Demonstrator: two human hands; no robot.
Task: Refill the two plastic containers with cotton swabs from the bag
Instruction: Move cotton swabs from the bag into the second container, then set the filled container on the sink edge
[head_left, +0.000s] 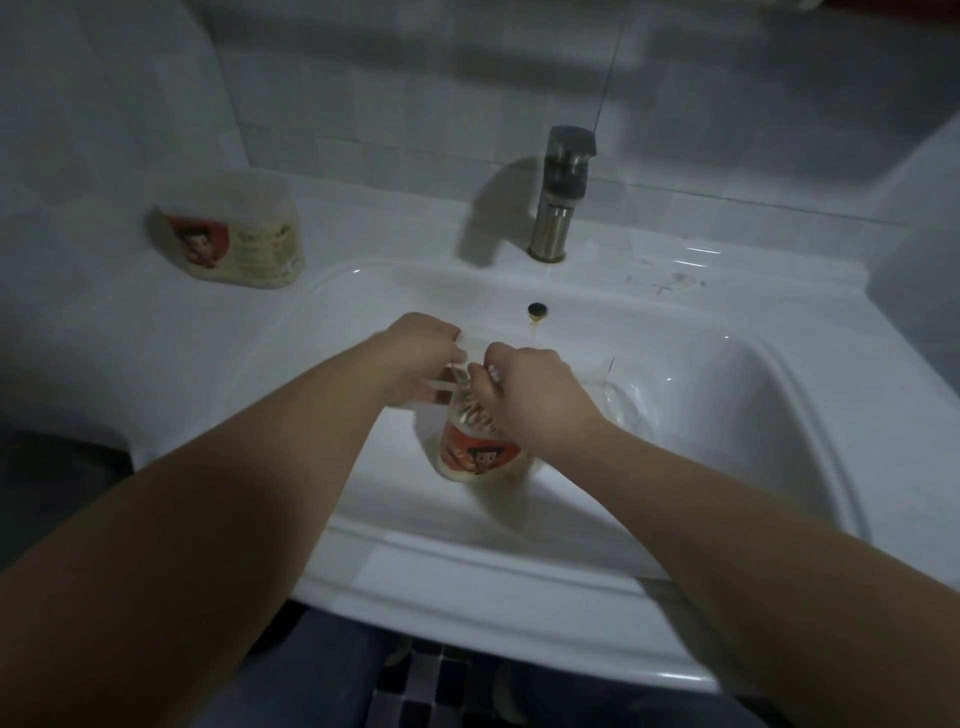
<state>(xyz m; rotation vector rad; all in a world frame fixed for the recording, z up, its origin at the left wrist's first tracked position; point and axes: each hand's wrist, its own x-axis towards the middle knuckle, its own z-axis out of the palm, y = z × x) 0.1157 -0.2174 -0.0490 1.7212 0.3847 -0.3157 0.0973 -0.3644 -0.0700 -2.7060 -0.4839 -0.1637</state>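
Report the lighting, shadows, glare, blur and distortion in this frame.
Head view: dim overall; the faucet casts a dark shadow to its left; small glare glints on the sink rim; the counter container is blurred; the wide-angle lens bows the basin's edges.

You face a white ceramic sink (467, 566) set into a white worktop (156, 322). At the back of the basin, a brushed-metal faucet (563, 192) stands upright on the ledge, casting a dark shadow to its left. Just below it, a small round overflow hole (537, 310) sits in the basin's rear wall, with a yellowish stain under it. To the faucet's right you can see faint smudges (665, 283) on the ledge. Pale wall tiles (415, 78) rise behind, crossed by a thin dark line (610, 67). Dark checkered floor tiles (431, 691) show beneath the sink's front edge.
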